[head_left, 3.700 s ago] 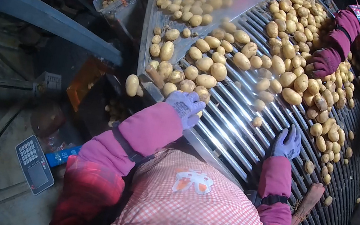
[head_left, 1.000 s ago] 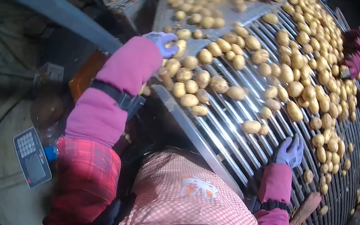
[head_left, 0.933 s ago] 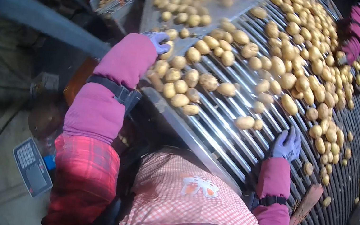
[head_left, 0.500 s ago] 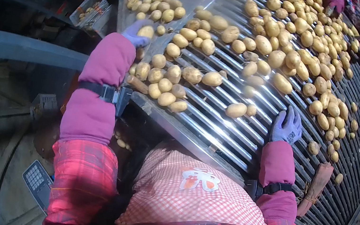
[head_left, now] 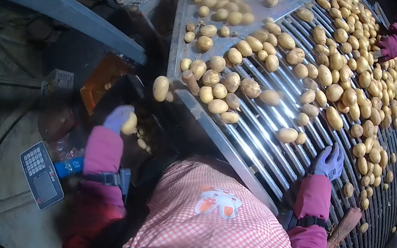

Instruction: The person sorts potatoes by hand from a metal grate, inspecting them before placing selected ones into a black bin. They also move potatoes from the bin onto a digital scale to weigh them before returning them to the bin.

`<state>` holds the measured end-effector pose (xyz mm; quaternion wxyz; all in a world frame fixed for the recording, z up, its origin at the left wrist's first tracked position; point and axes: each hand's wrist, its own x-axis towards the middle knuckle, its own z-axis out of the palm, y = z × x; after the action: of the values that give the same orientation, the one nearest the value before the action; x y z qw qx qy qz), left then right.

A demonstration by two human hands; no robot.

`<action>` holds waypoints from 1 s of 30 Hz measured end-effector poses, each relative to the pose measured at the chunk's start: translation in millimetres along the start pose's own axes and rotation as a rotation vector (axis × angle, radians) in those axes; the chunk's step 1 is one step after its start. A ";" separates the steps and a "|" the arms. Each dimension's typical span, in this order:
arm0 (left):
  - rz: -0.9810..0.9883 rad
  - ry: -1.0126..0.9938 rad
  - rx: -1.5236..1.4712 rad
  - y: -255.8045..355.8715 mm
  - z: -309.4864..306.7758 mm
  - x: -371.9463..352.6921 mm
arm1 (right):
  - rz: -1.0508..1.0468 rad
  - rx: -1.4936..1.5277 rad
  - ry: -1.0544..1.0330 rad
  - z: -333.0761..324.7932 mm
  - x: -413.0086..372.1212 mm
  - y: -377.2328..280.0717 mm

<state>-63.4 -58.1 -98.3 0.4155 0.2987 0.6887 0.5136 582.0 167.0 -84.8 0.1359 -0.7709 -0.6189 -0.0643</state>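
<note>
My left hand [head_left: 118, 118], in a purple glove, is closed around a potato [head_left: 129, 124] over a dark container holding several potatoes [head_left: 142, 144]. Another potato [head_left: 160, 88] shows just off the left corner of the metal sorting table [head_left: 217, 140]. My right hand [head_left: 329, 163], gloved alike, lies with fingers spread on the metal rollers [head_left: 277, 162], holding nothing. Close to it are a pair of potatoes [head_left: 288, 135] on the rollers and the edge of a large potato pile [head_left: 352, 98].
A co-worker's gloved hand [head_left: 394, 44] reaches into the pile at the upper right. Potatoes also cover the flat metal plate [head_left: 254, 19]. A keypad scale [head_left: 42, 176] stands at lower left, under a grey beam [head_left: 69, 13]. A wooden piece [head_left: 343, 230] lies right of my right arm.
My left hand has moved from the table's left edge down over the dark container, with a potato in it. The view has shifted left; my right hand stays on the rollers.
</note>
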 end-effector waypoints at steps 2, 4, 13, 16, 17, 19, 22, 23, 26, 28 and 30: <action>-0.039 0.037 0.789 -34.2 -14.9 -11.8 | -0.023 0.003 0.016 -0.3 0.7 -0.1; -0.010 0.046 0.685 4.3 27.2 -23.4 | -0.053 -0.003 0.021 -0.1 1.9 2.5; 0.688 -0.507 0.699 156.0 268.1 4.8 | -0.038 0.028 0.036 -2.3 0.1 -1.3; 0.725 -0.608 1.244 150.1 304.6 32.5 | -0.021 0.067 0.060 -4.9 -0.8 -4.8; 0.659 -0.617 1.327 147.9 309.2 39.8 | -0.014 0.062 0.057 -2.5 -0.6 -3.2; 0.528 -0.676 1.535 156.9 324.2 41.4 | -0.012 0.063 0.071 -2.9 -2.0 -3.6; 0.380 -0.711 1.553 172.9 335.5 38.8 | 0.008 0.047 0.078 -4.2 -3.9 -3.8; 0.372 -0.726 1.496 168.3 332.5 42.6 | 0.008 0.053 0.061 -7.0 -3.7 -5.6; 0.644 -0.664 1.338 174.7 317.2 43.4 | -0.001 0.066 0.046 -4.5 -1.1 -5.7; 0.553 -0.541 1.212 172.9 323.4 47.7 | -0.014 0.066 0.073 -3.0 -2.1 -4.6; 0.466 -0.426 1.076 171.2 337.4 49.5 | -0.010 0.068 0.076 -2.8 -2.2 -4.7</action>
<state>207.1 188.6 9.3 0.2122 0.7045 0.6697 0.1009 577.1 165.1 -82.1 0.1850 -0.7599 -0.6189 -0.0729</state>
